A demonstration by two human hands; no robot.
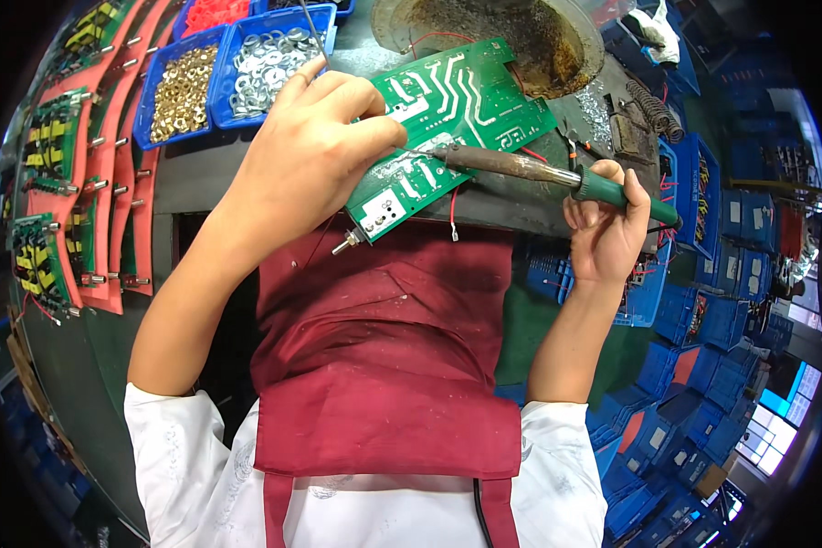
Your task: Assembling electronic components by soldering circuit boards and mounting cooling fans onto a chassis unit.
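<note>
A green circuit board [511, 121] lies tilted at the bench's front edge, solder side up, with a red wire [454, 215] hanging below it. Held by its green handle, a soldering iron [511, 166] points left across the board in my right hand [605, 233], fingers closed round the grip. Its tip meets or nearly meets the board's middle. My left hand [324, 132] pinches a thin solder wire [314, 29], which runs down from the top and comes out toward the iron's tip. That hand covers the board's left part. A threaded metal post [346, 242] sticks out at the board's lower corner.
Blue bins hold silver washers [269, 66], brass nuts [181, 96] and red pieces [216, 11]. Red strips [110, 192] with boards stand at left. Behind the board is a stained metal bowl [557, 41]; right of it, a coiled iron stand [650, 111] and pliers [571, 142]. Blue crates [694, 196] fill the right.
</note>
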